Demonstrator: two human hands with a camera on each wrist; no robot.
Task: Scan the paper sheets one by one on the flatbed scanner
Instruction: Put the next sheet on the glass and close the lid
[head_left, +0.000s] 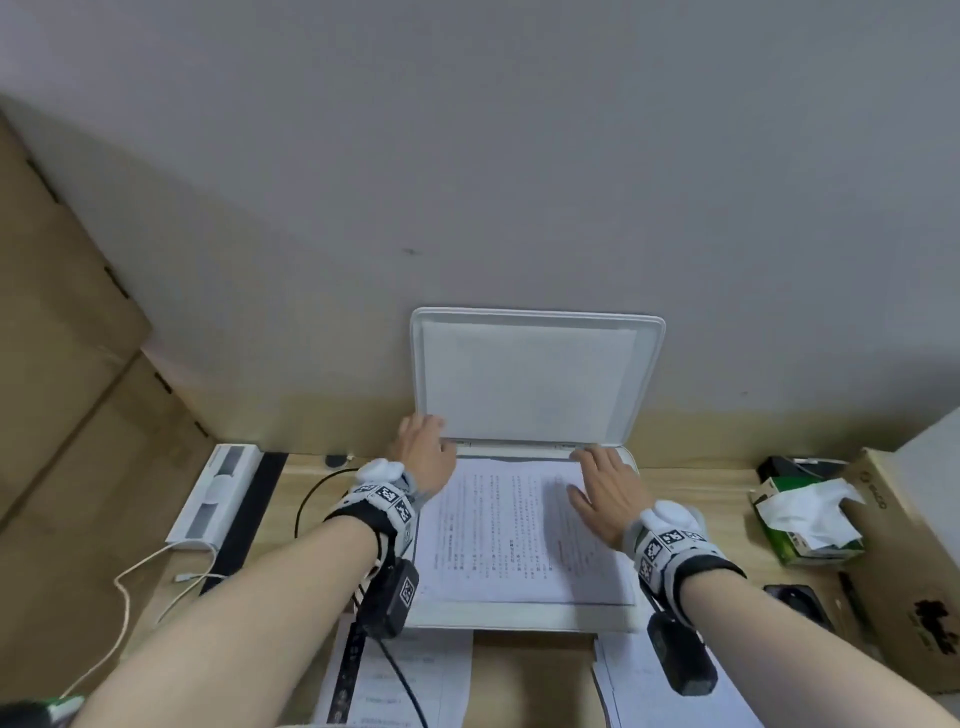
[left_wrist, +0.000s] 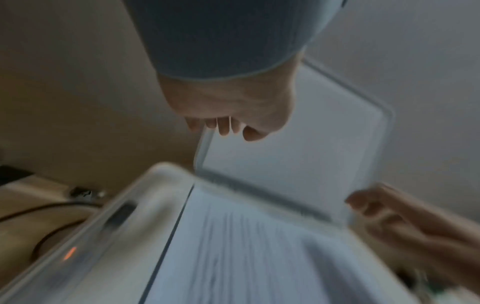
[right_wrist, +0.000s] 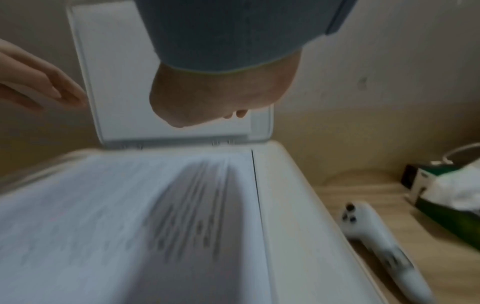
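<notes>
My left hand (head_left: 425, 451) reaches to the raised scanner lid (head_left: 535, 379) at its left edge, grip open, likely steadying it. My right hand (head_left: 602, 491) lies flat, grip open, on the printed sheet (head_left: 498, 535) on the scanner glass, probably squaring it for scanning.

One flatbed scanner (head_left: 519, 616) with one raised lid (head_left: 535, 379), and one printed sheet (head_left: 519, 535) on its glass. Two hands over it, a left hand (head_left: 426, 457) and a right hand (head_left: 605, 491), each wrist with one strapped camera. On the tabletop (head_left: 691, 499): two further lots of paper at the near edge (head_left: 410, 675) (head_left: 639, 691), one tissue box (head_left: 805, 514), one dark phone (head_left: 797, 603), one white remote-like device (right_wrist: 384, 246), one white cable (head_left: 135, 577), one black cable (head_left: 311, 493) and one cardboard box (head_left: 904, 566) at the right.
</notes>
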